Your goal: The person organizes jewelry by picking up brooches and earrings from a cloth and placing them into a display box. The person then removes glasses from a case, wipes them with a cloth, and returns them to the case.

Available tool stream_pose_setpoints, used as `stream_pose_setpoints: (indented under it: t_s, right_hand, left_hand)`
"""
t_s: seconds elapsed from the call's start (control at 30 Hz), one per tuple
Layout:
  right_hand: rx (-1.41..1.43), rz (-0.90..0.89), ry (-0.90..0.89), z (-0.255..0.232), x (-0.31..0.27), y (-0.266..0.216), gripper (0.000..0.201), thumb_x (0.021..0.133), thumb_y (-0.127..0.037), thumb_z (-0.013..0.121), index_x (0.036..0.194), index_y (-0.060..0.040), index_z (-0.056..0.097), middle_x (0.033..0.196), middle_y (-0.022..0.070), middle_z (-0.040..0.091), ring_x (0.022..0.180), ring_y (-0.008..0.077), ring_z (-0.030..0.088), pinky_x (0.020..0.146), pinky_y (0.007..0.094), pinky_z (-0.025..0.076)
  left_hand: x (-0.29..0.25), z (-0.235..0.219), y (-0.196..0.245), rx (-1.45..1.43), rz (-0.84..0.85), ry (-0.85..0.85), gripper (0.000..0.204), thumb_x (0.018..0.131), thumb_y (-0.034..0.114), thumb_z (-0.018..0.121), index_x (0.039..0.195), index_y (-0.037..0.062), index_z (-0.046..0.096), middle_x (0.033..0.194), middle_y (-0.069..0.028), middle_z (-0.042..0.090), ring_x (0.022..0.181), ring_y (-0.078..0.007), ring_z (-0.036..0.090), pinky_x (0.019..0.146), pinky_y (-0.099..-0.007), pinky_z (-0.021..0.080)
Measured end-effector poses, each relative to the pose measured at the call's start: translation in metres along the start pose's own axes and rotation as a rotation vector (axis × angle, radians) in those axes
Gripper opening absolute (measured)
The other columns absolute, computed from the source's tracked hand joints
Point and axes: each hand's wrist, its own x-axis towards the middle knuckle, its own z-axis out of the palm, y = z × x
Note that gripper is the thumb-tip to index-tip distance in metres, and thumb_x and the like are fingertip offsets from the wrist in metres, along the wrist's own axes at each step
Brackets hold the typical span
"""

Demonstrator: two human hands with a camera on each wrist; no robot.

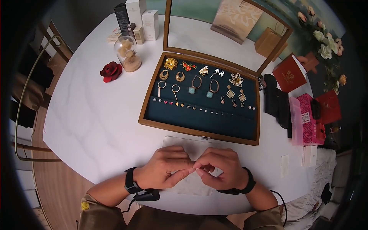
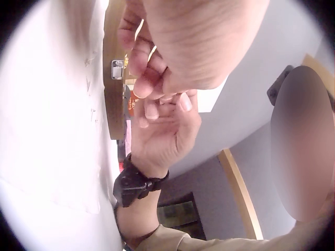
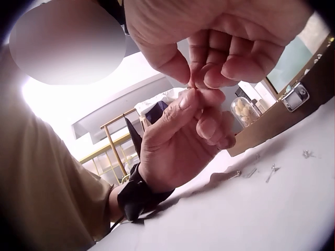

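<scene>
Above a white cloth (image 1: 195, 188), my left hand (image 1: 168, 166) and right hand (image 1: 224, 166) meet at the fingertips. Between them both pinch a tiny shiny piece of jewellery (image 1: 195, 168), mostly hidden by the fingers; I cannot tell its exact kind. In the right wrist view, several loose stud earrings (image 3: 272, 172) lie on the white surface below the hands. Just beyond the hands stands a wooden jewellery box (image 1: 172, 127) with its glass lid raised. Rows of earrings and brooches sit on its dark teal lining (image 1: 214, 122), including heart studs (image 1: 168, 102) and gold star studs (image 1: 179, 104).
A red flower (image 1: 111, 71), a glass dome (image 1: 128, 57) and several small boxes (image 1: 150, 25) stand at the far left. To the right are black cases (image 1: 276, 99), a pink patterned box (image 1: 305, 115) and a red box (image 1: 289, 73). Cables trail from both wrists.
</scene>
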Motion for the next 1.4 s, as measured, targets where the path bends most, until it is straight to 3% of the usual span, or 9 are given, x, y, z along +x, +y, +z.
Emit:
stream_pose_setpoints:
  t_s: [0.33,0.53,0.8,0.97,1.07,1.17,1.3,1.4]
  right_hand:
    - [-0.327,0.172,-0.056,-0.038,-0.012,-0.004,0.011,0.086,-0.002,0.072,0.094,-0.0069,0.066,0.082,0.0054,0.063,0.064,0.0220,0.064,0.056,0.0327,0.051]
    - [-0.497,0.070,-0.209,-0.024,-0.033,0.011,0.010,0.089,-0.011,0.071,0.095,-0.0092,0.063,0.083,0.0048,0.059,0.069,0.0261,0.063,0.058,0.0379,0.052]
    - [-0.516,0.065,-0.167,-0.003,-0.029,0.010,0.014,0.090,-0.015,0.074,0.094,-0.0098,0.062,0.082,0.0035,0.058,0.065,0.0242,0.063,0.056,0.0369,0.051]
    - [-0.618,0.109,-0.178,0.007,-0.024,0.007,0.018,0.091,-0.022,0.076,0.090,-0.0102,0.061,0.078,0.0031,0.056,0.060,0.0236,0.061,0.052,0.0374,0.049]
    - [-0.646,0.151,-0.187,0.010,-0.021,0.005,0.021,0.091,-0.023,0.075,0.088,-0.0098,0.059,0.077,0.0040,0.055,0.060,0.0241,0.061,0.050,0.0385,0.048]
    - [-0.659,0.220,-0.246,0.013,-0.023,0.001,0.016,0.097,-0.020,0.066,0.095,-0.0069,0.057,0.082,0.0066,0.056,0.068,0.0270,0.065,0.056,0.0430,0.053]
    - [-0.737,0.217,-0.246,0.016,-0.025,-0.002,0.009,0.094,-0.012,0.060,0.091,-0.0056,0.054,0.080,0.0069,0.055,0.067,0.0252,0.066,0.053,0.0407,0.053]
    - [-0.791,0.222,-0.275,0.016,-0.026,-0.004,0.007,0.090,-0.008,0.059,0.088,-0.0053,0.053,0.079,0.0070,0.055,0.066,0.0240,0.066,0.051,0.0394,0.053]
  left_hand:
    - [0.004,-0.014,-0.003,-0.024,-0.113,0.071,0.013,0.095,0.004,0.063,0.099,-0.0007,0.075,0.076,-0.0118,0.063,0.071,-0.0278,0.059,0.068,-0.0373,0.046]
    - [0.006,-0.011,-0.010,-0.011,-0.154,0.057,0.014,0.095,0.004,0.061,0.095,-0.0009,0.074,0.076,-0.0116,0.063,0.073,-0.0281,0.059,0.068,-0.0374,0.046]
    - [0.008,-0.008,-0.013,0.041,-0.161,0.035,0.009,0.086,-0.004,0.059,0.087,-0.0010,0.068,0.076,-0.0116,0.064,0.071,-0.0295,0.060,0.063,-0.0383,0.049]
    - [0.006,-0.014,-0.009,-0.025,-0.282,0.011,0.006,0.085,-0.002,0.054,0.081,-0.0006,0.059,0.074,-0.0134,0.058,0.069,-0.0308,0.057,0.062,-0.0391,0.045]
    - [0.005,-0.015,-0.010,-0.058,-0.276,0.020,0.007,0.084,-0.001,0.053,0.078,-0.0006,0.055,0.073,-0.0142,0.054,0.067,-0.0317,0.054,0.061,-0.0398,0.043]
    - [0.005,-0.015,-0.010,-0.042,-0.238,0.027,0.007,0.084,0.000,0.052,0.077,-0.0007,0.054,0.072,-0.0143,0.052,0.066,-0.0326,0.052,0.061,-0.0412,0.042]
    - [0.004,-0.014,-0.015,0.031,-0.164,0.046,0.006,0.081,0.002,0.056,0.075,-0.0002,0.054,0.072,-0.0141,0.051,0.068,-0.0329,0.051,0.061,-0.0424,0.042]
    - [0.007,-0.021,-0.011,0.236,-0.103,-0.062,0.006,0.076,0.007,0.060,0.076,0.0006,0.059,0.077,-0.0126,0.054,0.075,-0.0330,0.052,0.068,-0.0422,0.042]
